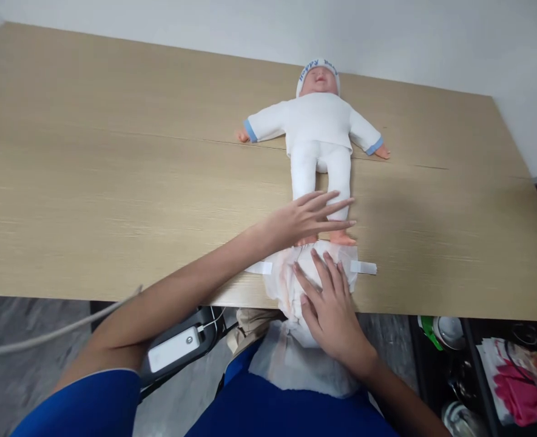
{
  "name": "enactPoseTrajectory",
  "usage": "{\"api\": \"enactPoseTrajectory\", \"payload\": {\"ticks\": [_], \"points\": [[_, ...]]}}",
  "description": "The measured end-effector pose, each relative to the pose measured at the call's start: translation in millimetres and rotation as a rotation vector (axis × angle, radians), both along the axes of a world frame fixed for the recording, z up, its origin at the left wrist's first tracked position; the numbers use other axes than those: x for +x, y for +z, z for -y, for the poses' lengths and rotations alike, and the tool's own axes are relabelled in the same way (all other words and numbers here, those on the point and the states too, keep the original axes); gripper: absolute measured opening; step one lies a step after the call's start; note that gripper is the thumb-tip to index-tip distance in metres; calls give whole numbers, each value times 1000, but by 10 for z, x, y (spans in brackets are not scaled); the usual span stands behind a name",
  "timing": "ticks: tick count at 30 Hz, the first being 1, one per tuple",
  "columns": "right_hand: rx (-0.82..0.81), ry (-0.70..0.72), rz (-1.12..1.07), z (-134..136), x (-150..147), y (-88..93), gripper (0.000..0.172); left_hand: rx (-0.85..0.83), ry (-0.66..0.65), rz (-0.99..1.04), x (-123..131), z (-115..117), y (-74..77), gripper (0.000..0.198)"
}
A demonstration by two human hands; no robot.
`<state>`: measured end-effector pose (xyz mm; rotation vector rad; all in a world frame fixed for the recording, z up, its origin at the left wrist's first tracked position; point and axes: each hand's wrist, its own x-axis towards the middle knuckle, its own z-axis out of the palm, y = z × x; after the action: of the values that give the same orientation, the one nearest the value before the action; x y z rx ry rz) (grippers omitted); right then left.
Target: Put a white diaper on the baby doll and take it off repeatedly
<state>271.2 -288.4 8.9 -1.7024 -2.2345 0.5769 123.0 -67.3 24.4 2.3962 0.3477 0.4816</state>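
Observation:
A baby doll (319, 121) in white clothes with blue cuffs and a printed white cap lies on its back on the table, arms spread and feet toward me. Unfolded at its feet is a white diaper (281, 279), its side tabs stretched out. The diaper's near half hangs over the table edge against my blue shirt. My left hand (311, 215) is above the doll's lower legs, fingers spread; whether it touches them I cannot tell. With fingers apart, my right hand (329, 303) rests on the middle of the diaper, covering part of it.
The wooden table (113, 182) reaches back to a white wall. Below its front edge, a white power bank (173, 350) with a cable lies at left. A pale cord (59, 334) crosses near my left arm. Dark shelves at right hold pink cloth (523, 391) and jars.

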Motion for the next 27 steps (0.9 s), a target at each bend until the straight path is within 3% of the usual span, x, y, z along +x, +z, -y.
{"api": "enactPoseTrajectory", "payload": {"ticks": [3, 6, 11, 14, 19, 24, 27], "points": [[10, 1, 13, 4, 4, 0, 75, -16, -87, 73, 100, -90, -22, 74], [23, 18, 32, 3, 3, -3, 75, 186, -115, 1, 165, -162, -35, 53], [76, -26, 54, -13, -56, -25, 94, 507, -93, -41, 225, -200, 58, 27], [100, -57, 56, -28, -104, -42, 100, 488, -85, -28, 210, -221, 245, 27], [91, -20, 83, -123, -105, -68, 88, 249, -60, 104, 146, -335, 687, 23], [46, 19, 91, -396, -64, -31, 72, 125, -11, 144, 73, -476, 1102, 19], [39, 38, 96, -607, -60, 19, 70, 83, 36, 173, 23, -563, 1238, 27]]}}
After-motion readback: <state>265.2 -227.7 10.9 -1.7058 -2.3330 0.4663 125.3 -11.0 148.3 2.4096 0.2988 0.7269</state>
